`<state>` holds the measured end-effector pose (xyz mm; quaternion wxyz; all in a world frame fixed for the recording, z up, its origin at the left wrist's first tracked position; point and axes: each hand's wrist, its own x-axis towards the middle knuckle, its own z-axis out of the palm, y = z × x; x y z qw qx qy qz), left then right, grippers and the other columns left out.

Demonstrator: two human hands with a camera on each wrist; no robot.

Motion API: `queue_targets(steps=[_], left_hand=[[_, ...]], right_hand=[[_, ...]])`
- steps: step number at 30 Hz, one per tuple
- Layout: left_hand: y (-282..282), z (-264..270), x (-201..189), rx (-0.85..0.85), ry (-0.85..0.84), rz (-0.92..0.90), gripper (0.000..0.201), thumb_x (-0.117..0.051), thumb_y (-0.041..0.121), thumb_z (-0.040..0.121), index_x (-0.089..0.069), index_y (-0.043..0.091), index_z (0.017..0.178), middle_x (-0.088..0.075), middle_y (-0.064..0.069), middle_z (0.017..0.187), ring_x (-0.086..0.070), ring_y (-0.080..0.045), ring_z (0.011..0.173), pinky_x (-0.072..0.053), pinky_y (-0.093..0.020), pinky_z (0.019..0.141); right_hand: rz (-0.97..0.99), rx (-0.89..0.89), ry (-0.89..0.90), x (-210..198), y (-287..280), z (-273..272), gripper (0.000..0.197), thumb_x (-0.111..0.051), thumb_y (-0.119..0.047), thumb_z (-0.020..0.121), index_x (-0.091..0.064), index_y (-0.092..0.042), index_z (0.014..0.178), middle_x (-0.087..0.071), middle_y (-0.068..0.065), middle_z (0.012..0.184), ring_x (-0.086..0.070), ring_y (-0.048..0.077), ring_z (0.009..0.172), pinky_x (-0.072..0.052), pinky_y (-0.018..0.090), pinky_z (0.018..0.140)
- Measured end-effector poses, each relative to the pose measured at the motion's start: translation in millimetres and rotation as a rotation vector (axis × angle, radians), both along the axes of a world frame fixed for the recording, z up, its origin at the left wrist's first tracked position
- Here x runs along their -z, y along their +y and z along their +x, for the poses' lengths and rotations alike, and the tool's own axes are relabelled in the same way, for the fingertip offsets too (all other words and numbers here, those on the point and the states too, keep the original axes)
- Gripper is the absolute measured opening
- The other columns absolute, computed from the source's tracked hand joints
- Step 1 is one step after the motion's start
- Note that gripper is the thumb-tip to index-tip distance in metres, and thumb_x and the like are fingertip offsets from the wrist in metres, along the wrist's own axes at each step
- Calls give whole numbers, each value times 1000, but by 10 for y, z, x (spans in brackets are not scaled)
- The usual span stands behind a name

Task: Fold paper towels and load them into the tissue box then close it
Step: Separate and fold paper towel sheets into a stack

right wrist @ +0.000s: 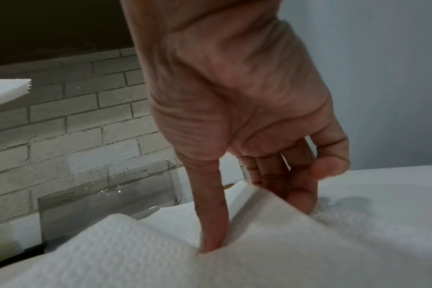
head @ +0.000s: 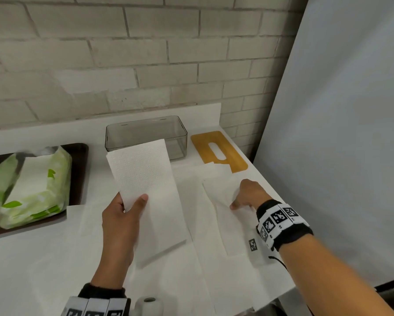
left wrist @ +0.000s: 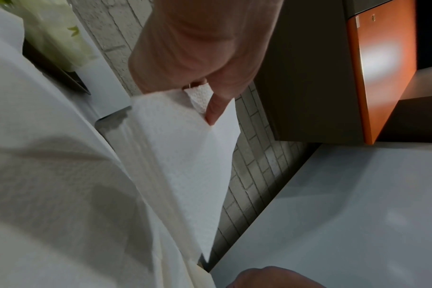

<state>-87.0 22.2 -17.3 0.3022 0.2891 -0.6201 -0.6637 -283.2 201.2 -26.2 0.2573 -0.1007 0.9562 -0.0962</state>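
Observation:
My left hand pinches the lower corner of a folded white paper towel and holds it up over the counter; the left wrist view shows my thumb on that towel. Behind it stands the clear grey tissue box, open and with nothing visible inside. Its wooden lid with a slot lies flat to the right. My right hand is down on another paper towel lying on the counter. In the right wrist view a raised fold of that paper towel sits between the thumb and the fingers.
A green and white pack of paper towels lies on a dark tray at the left. More white sheets cover the counter's middle. A roll stands at the near edge. A white panel bounds the right side.

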Motion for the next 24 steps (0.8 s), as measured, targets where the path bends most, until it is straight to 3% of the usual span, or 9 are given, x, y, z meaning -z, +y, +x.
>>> queue_targets(steps=[4, 6, 8, 11, 13, 16, 18, 22, 24], left_hand=[[16, 15, 8, 16, 0, 3, 13, -62, 13, 89, -63, 25, 94, -68, 5, 95, -65, -16, 88, -49, -27, 70], [26, 24, -4, 23, 4, 11, 15, -62, 12, 89, -62, 27, 94, -68, 7, 96, -65, -14, 87, -50, -28, 71], [33, 26, -25, 23, 15, 29, 19, -61, 12, 90, -61, 31, 93, -67, 9, 95, -65, -13, 86, -50, -27, 70], [46, 26, -67, 18, 39, 77, 23, -60, 9, 90, -61, 32, 91, -68, 9, 92, -65, -15, 85, -49, -27, 67], [48, 25, -95, 20, 47, 93, 25, -58, 7, 91, -61, 32, 91, -69, 9, 92, -66, -15, 86, -49, -27, 67], [53, 32, -131, 28, 44, 99, 27, -57, 7, 92, -62, 34, 96, -71, 9, 94, -67, -13, 85, -51, -25, 67], [57, 42, -137, 47, 28, 84, 26, -55, 11, 93, -63, 34, 101, -72, 8, 96, -69, -13, 86, -54, -28, 72], [105, 81, -163, 71, 42, 100, 15, -53, 24, 96, -64, 31, 102, -73, 14, 86, -70, -6, 77, -54, -21, 63], [137, 108, -200, 57, 65, 133, 15, -52, 26, 96, -66, 31, 97, -73, 13, 85, -70, -6, 77, -54, -23, 66]], right_hand=[[-45, 4, 23, 10, -20, 5, 55, -74, -19, 80, -45, -3, 125, -55, 11, 121, -53, 28, 113, -43, 31, 88], [-144, -45, 78, -32, -44, 12, 27, -68, -20, 84, -54, -8, 103, -57, 5, 104, -56, 20, 95, -43, 24, 78], [-396, -86, 109, -149, -84, 67, 16, -63, -21, 88, -53, -10, 81, -53, 2, 84, -52, 15, 75, -38, 20, 63], [-927, -100, 3, -447, -165, 247, 13, -57, -17, 93, -61, -7, 98, -67, 14, 97, -65, 30, 88, -50, 31, 74], [-1253, -119, -139, -686, -233, 435, 16, -53, -16, 95, -63, -8, 104, -71, 10, 97, -69, 24, 89, -54, 33, 76], [-1542, -146, -353, -865, -393, 705, 23, -50, -27, 91, -65, -17, 104, -72, -4, 96, -67, 10, 88, -53, 21, 71], [-1525, -143, -349, -777, -575, 846, 26, -46, -30, 93, -64, -16, 105, -71, -3, 98, -67, 12, 93, -54, 23, 76], [-1029, -241, 190, -379, -919, 1032, 38, -34, -42, 97, -44, -15, 72, -48, -1, 64, -46, 14, 64, -39, 31, 63], [-853, -241, 324, -273, -976, 1058, 33, -28, -41, 99, -34, -22, 72, -38, -8, 60, -42, 15, 65, -35, 31, 61]])
